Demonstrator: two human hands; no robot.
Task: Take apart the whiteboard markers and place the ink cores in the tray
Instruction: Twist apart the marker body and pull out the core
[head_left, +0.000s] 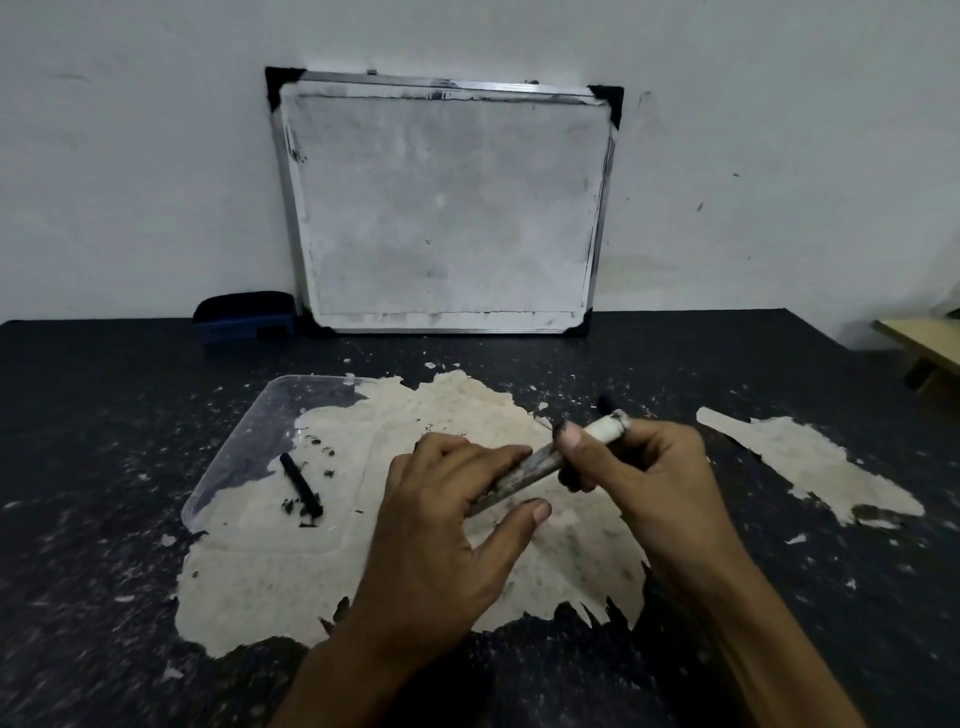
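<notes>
Fingertips of our right hand pinch the upper part of a stained white whiteboard marker, thumb on the near side and the other fingers curled round the far side. Our left hand grips the lower part of the same marker, its fingers laid over the barrel and its thumb stretched out beneath, clear of it. Both forearms come in from the bottom edge, the left from the middle and the right from the right corner.

The marker's long axis runs from lower left to upper right, with its dark tip pointing up and right, away from us. It is held in the air over the right side of a clear shallow plastic tray. A black ink core lies in the tray's left half, slanted from upper left to lower right, with dark smudges around it.

The tray sits on a black speckled table whose coating has peeled to pale patches. The table is open to the left and right of our hands. At the far edge a smeared metal-framed whiteboard leans on the wall, and a blue board eraser sits just left of it.
</notes>
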